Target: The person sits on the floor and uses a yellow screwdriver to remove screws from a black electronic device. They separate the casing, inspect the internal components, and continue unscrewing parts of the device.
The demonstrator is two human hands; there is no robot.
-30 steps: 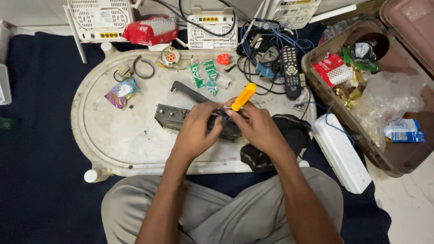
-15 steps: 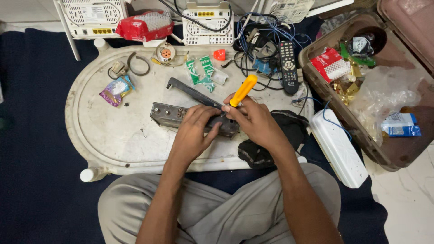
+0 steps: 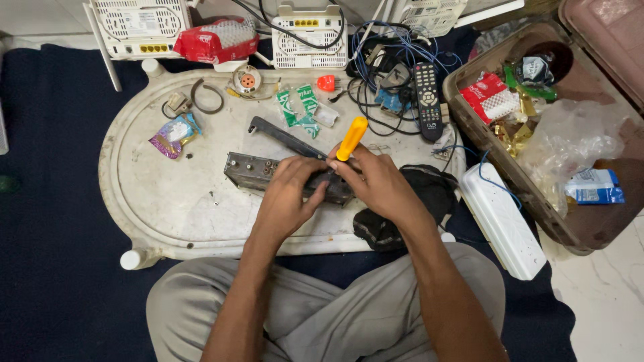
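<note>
While you sit with your legs crossed, here is what lies by the white tray:

Landmark: the white tray is oval and sits on the dark mat right in front of your knees.

Metal box: the grey metal box lies on the middle of the tray, long and flat.

Left hand: your left hand rests on the metal box over the middle of the tray, with fingers curled down on its top to hold it.

Right hand: your right hand is closed around the screwdriver near the right side of the tray. Its yellow handle sticks up from your fingers, and its tip is hidden by your hands.

Black bar: a black bar lies on the tray just behind the metal box.

Remote: a black remote lies at the far right edge of the tray, among blue and black wires.

Packet: a shiny purple packet lies on the left part of the tray.

Suitcase: an open brown suitcase sits to the right of the tray.
</note>
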